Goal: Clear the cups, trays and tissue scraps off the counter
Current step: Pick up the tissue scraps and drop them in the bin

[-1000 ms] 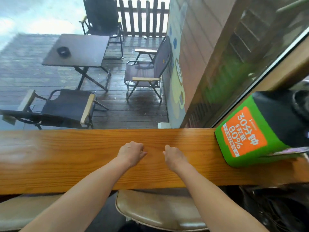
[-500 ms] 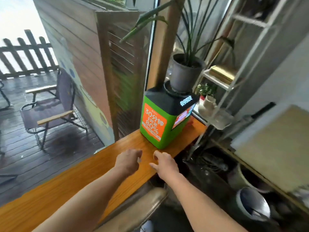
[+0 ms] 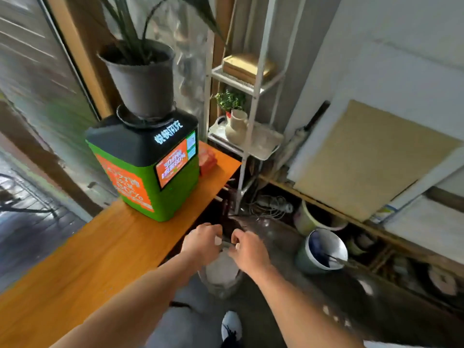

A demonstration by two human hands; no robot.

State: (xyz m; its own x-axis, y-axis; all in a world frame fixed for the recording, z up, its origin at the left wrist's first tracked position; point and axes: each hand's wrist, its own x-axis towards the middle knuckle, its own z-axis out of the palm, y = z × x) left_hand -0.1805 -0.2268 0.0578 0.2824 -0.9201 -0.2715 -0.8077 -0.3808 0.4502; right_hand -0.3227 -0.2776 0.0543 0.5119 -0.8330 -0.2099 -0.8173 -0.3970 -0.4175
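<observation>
Both arms reached forward past the bench (image 3: 82, 252) edge, below the green kiosk (image 3: 148, 169). The left hand (image 3: 200, 244) and right hand (image 3: 248, 249) hung close together, fingers curled, each pinching a small white tissue scrap (image 3: 218, 240) above a pale bin (image 3: 221, 275).

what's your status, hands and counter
Left hand and right hand curled, pinching small white scraps. Both past counter edge. Green box remains.

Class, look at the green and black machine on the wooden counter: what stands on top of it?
A dark grey plant pot stands in a dark saucer on the black top of the machine. Long green leaves rise from the pot. The machine top beneath the saucer is hidden.
</observation>
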